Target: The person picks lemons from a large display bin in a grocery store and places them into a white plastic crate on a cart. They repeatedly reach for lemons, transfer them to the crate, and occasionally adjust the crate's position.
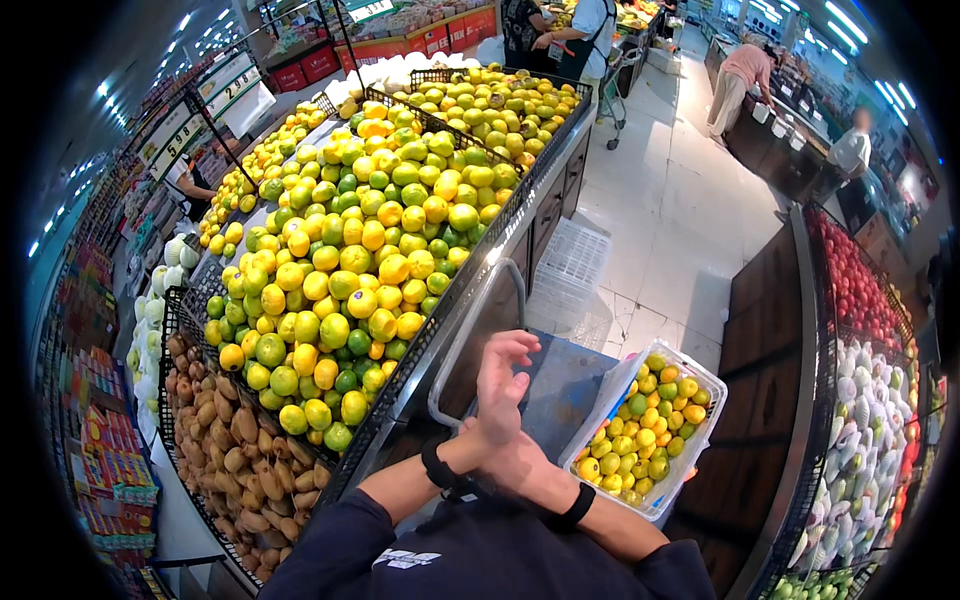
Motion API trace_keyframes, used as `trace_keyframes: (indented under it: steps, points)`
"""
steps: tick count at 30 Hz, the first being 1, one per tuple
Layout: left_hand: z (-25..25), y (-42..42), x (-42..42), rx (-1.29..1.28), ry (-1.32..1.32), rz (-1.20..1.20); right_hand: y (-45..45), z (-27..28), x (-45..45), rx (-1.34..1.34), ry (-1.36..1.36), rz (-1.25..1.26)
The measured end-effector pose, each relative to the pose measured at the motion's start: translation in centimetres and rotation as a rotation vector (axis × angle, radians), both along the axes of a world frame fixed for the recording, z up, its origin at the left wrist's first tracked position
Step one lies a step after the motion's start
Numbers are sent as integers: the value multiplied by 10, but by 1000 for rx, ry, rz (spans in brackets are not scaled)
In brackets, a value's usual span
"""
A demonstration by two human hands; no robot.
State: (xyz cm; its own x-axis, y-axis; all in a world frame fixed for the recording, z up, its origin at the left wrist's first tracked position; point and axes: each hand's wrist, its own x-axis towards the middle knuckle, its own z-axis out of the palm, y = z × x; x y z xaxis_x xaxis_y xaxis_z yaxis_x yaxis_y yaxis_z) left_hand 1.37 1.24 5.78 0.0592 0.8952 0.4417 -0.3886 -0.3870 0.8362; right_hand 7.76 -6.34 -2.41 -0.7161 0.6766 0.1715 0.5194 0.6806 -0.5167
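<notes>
My left hand (504, 386) is raised before me, its fingers loosely curled and apart with nothing in them. Across its wrist lies my right hand (514, 457), touching it; my left wrist hides most of the right fingers, so their grip is unclear. Each forearm wears a black wristband, the left one (435, 463) and the right one (577, 508). Below my hands is a cart with a worn blue deck (562, 375) and a bent metal handle (448, 375). On the deck, to the right, a white plastic crate (716, 386) holds yellow-green citrus fruit (630, 442).
A sloped display stand (480, 274) heaped with citrus (352, 255) runs along my left, with kiwifruit (240, 450) nearer. Stacked clear crates (570, 259) stand on the floor ahead. Another stand at right bears red fruit (855, 277) and foam-netted fruit (855, 435). Several people are farther off.
</notes>
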Motion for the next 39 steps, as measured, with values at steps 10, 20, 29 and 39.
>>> trace_keyframes:
  steps: [10, 20, 29, 39]
  points:
    - [-11, -35, 66, -220, -317, -290, 13, 21, 11, 326, -117, -144]
    - [-3, -33, 47, 44, -123, -157, -7, -30, 15, 471, 46, -83]
    - [8, -29, 39, 265, -4, -170, 5, -6, 22, 235, -27, -92]
    - [-4, -44, 58, 67, -276, -163, 3, -3, 11, -35, 148, -60]
